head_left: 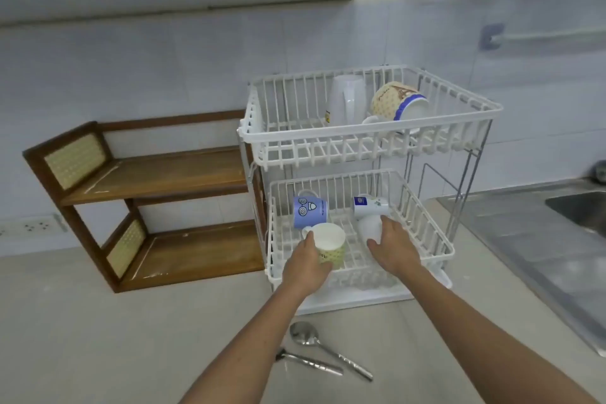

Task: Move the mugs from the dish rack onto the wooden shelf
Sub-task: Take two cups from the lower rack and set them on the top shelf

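Observation:
A white two-tier dish rack [370,136] stands on the counter. Its lower basket holds a blue mug [310,211], a yellowish mug [329,243], a white mug with a logo [369,207] and a plain white mug [369,229]. My left hand [306,264] is wrapped around the yellowish mug. My right hand [395,248] grips the plain white mug. The upper basket carries a tall white mug [347,98] and a tilted beige mug with a blue rim [398,103]. Left of the rack stands the two-level wooden shelf [157,174], with nothing on it.
Two metal spoons [323,351] lie on the counter in front of the rack. A steel sink [580,210] sits at the right. A power strip [32,226] runs along the wall at the left. A cabinet hangs above.

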`<state>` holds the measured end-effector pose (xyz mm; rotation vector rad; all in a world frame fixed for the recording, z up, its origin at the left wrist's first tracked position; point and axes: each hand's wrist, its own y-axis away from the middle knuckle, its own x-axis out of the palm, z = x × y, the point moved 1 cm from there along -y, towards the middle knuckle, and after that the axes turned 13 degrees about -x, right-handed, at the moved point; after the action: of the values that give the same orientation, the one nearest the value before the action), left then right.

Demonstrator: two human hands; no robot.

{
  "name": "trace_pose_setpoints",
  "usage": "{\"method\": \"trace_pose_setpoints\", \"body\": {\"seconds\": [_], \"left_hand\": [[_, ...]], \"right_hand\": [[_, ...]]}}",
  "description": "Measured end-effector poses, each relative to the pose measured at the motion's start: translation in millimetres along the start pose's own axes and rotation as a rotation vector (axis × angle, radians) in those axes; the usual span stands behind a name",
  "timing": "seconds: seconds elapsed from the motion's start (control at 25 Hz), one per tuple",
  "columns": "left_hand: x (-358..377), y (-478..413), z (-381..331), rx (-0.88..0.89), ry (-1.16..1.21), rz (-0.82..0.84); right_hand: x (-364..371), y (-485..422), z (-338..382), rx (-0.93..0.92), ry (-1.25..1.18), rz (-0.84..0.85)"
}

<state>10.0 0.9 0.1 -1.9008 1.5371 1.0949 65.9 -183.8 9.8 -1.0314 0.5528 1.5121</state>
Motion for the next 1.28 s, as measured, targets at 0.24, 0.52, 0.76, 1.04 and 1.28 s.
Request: {"method": "trace_pose_setpoints", "body": {"seconds": [0.24,0.52,0.76,1.04,1.28], "left_hand": [[31.1,-39.7,-22.5,-0.248,0.140,-0.076],[43.9,-60.4,-33.9,-0.323,0.251,-0.228],[0.5,-18.5,-51.8,-0.143,0.529,-0.345],[-74.9,97.7,30.9,-0.124,0.407,-0.297],[-148.7,113.5,96.6,-0.242,0.446,-0.619]], "right_hand": [[16.2,-39.4,-25.7,0.184,-0.086,0.112],[28.2,-71.4,-58.3,0.152,-0.216,0.137],[-4.6,-70.5,-77.3,-0.010,-1.046,0.007],[-17.8,-38.2,-13.3,-0.232,-1.449,0.635],[14.7,25.5,92.7,-0.450,-1.433,0.869]]}}
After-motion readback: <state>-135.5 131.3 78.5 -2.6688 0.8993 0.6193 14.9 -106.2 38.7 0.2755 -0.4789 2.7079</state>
